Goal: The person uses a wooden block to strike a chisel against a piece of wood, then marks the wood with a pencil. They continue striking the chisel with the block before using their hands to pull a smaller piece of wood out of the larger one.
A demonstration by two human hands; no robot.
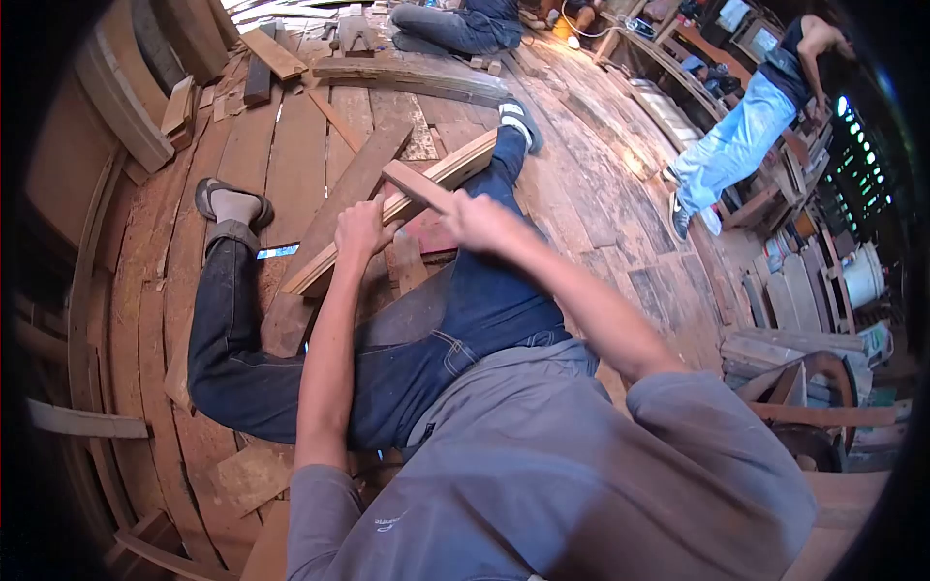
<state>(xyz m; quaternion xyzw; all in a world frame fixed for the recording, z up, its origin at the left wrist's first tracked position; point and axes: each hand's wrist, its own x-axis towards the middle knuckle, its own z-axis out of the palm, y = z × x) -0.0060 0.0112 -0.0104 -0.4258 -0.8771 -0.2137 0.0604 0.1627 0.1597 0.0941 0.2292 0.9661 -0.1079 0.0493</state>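
At frame centre, the right hand (477, 222) holds a block (415, 184) over the beam (467, 165); the left hand (360, 229) clasps the beam (rubbing, perhaps); steadiness seems needed next.

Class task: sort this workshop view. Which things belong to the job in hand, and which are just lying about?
Apparently in the job:
long grooved strip, under the left hand
wooden block, in the right hand

Apparently lying about:
curved beam
short board
white bucket
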